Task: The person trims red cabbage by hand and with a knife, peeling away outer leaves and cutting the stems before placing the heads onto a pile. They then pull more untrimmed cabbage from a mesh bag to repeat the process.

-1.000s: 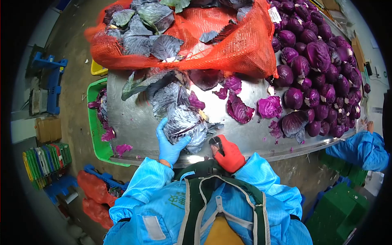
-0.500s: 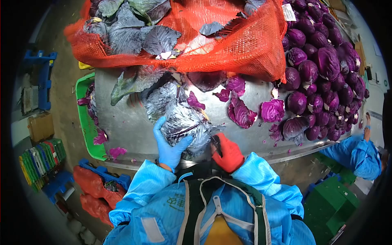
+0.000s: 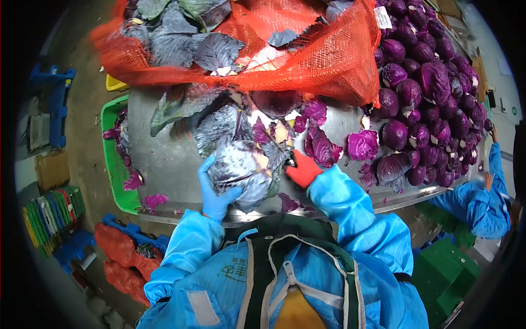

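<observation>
Metal worktop lies under the red cabbage, clamped in the grip of the left hand, while the right hand has its grip curled around a small dark tool that could slip leftward if the red cabbage rolled.

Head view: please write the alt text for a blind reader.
A blue-gloved left hand cups a purple cabbage over a metal table; the red-gloved right hand holds a dark object. Behind are loose leaves and red mesh; right, a heap of cabbages.
</observation>
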The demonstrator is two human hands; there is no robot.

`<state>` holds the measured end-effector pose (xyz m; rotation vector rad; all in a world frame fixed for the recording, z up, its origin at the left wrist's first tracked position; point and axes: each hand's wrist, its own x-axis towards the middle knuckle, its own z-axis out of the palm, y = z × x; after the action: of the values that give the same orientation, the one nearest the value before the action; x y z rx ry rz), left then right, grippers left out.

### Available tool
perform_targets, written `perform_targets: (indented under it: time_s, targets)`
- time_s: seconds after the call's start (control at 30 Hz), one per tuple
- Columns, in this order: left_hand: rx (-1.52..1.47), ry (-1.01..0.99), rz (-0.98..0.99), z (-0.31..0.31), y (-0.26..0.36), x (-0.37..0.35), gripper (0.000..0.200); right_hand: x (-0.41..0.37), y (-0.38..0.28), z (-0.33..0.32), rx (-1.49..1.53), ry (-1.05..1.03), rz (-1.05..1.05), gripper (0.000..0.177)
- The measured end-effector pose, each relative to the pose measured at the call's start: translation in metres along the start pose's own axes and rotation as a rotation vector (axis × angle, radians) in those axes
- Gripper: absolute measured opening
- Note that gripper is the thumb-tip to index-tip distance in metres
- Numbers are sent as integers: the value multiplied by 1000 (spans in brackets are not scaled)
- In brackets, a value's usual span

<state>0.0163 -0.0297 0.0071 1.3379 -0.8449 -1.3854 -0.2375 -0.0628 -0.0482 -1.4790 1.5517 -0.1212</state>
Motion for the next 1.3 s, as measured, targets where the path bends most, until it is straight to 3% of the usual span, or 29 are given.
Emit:
perform_targets:
  time_s: [0.07, 0.13, 0.17, 0.2, 0.27, 0.33, 0.37, 0.4, 0.5, 0.53, 0.6, 0.67, 0.7, 0.83, 0.97, 1.03, 1.17, 1.3]
  targets:
    - [79, 33, 79, -34, 2, -12, 80, -1, 6, -10, 152, -55, 80, 51]
    - [164, 245, 130, -65, 15, -16, 55, -6, 7, -17, 225, 85, 10, 48]
    - [67, 404, 113, -60, 38, -12, 34, -3, 18, -13, 345, 205, -9, 46]
    - [116, 550, 170, -62, 48, -4, 30, -13, -11, -37, 369, 252, 57, 40]
    - [-462, 704, 7, -37, 93, 6, 52, -30, -58, -76, 536, 58, 156, 33]
    - [-562, 530, -143, -58, 65, 5, 75, -41, -80, -80, 449, 50, -88, 28]
    - [-514, 411, -110, -81, 13, 12, 89, -43, -86, -73, 519, 9, -189, 27]
    - [-244, 532, -63, -55, 1, 11, 89, -43, -87, -63, 435, 22, -287, 29]
    - [-205, 304, -187, -44, 14, 9, 84, -28, -94, -23, 608, -105, -190, 37]
    - [-201, 239, -201, -46, 8, 8, 80, -22, -95, -14, 670, -202, -20, 42]
    - [-155, 213, -109, -33, 4, -1, 77, -15, -92, 5, 711, -244, 21, 52]
    - [-138, 196, 13, -11, -1, -10, 78, -10, -83, 18, 553, -116, -173, 62]
    - [-235, 197, -20, 3, 4, -13, 79, -18, -90, -1, 377, 4, -208, 68]
    - [-301, 180, -69, 37, -13, -14, 83, -9, -84, -42, 379, -6, -262, 67]
    - [-101, 96, -99, 45, -8, -1, 78, -27, -79, -60, 379, 60, -112, 63]
    - [-70, 99, -120, 48, 1, -3, 77, -49, -68, -54, 144, 360, -242, 62]
    - [15, 73, -205, 38, -10, -5, 76, -94, -77, -38, 361, 123, -50, 72]
    - [62, -67, -254, 34, 11, 10, 88, -83, -72, -17, 411, 254, -124, 78]
